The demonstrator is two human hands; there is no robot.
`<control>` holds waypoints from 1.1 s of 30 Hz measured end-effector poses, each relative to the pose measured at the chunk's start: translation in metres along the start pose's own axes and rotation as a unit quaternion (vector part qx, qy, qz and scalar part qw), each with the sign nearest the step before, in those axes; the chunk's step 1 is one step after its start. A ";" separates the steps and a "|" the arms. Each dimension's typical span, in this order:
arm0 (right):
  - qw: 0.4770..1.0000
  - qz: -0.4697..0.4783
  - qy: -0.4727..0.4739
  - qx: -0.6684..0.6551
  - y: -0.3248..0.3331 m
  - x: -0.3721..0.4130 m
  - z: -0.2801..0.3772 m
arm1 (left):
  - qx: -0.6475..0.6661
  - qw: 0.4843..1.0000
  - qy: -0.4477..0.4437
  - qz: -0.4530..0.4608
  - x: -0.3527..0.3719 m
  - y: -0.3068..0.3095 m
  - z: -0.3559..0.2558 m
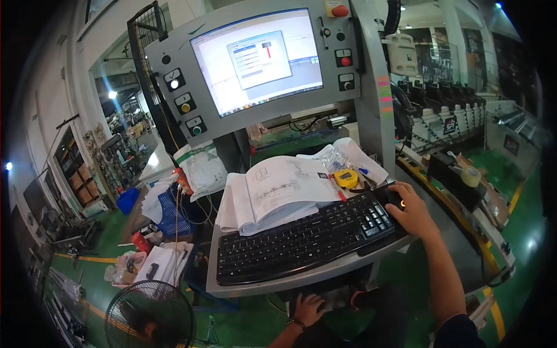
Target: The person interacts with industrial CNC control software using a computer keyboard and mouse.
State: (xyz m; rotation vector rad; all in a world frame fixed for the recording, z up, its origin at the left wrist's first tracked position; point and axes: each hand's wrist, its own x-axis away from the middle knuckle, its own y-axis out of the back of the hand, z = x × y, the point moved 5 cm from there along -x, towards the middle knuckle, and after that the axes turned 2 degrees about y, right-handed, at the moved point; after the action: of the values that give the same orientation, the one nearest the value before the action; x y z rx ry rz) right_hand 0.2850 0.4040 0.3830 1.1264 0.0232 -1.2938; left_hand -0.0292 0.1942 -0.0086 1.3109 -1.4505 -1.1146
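Observation:
My right hand is closed over a black mouse at the right end of the tray. Below the tray's front edge, my left hand rests low near my lap, fingers apart and holding nothing visible. A black keyboard lies across the tray. Behind it is an open stack of printed sheets. A yellow tape measure sits right of the sheets, beside a red pen and clear plastic packaging. The screen above shows a window with a red-and-black shape.
A grey control panel with buttons surrounds the screen. A black fan stands at the lower left, near a blue basket and a white plastic bag. At right, machinery borders the green floor.

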 end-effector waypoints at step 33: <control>1.000 -0.020 -0.012 0.011 0.003 0.002 0.008 | 0.150 0.960 0.229 -0.061 -0.064 -0.037 0.144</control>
State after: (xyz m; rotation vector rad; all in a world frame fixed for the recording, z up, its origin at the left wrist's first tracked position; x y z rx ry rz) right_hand 0.2837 0.3965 0.3880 1.1331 0.0136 -1.3464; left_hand -0.1563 0.2656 -0.0797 1.7547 -1.2279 -0.6160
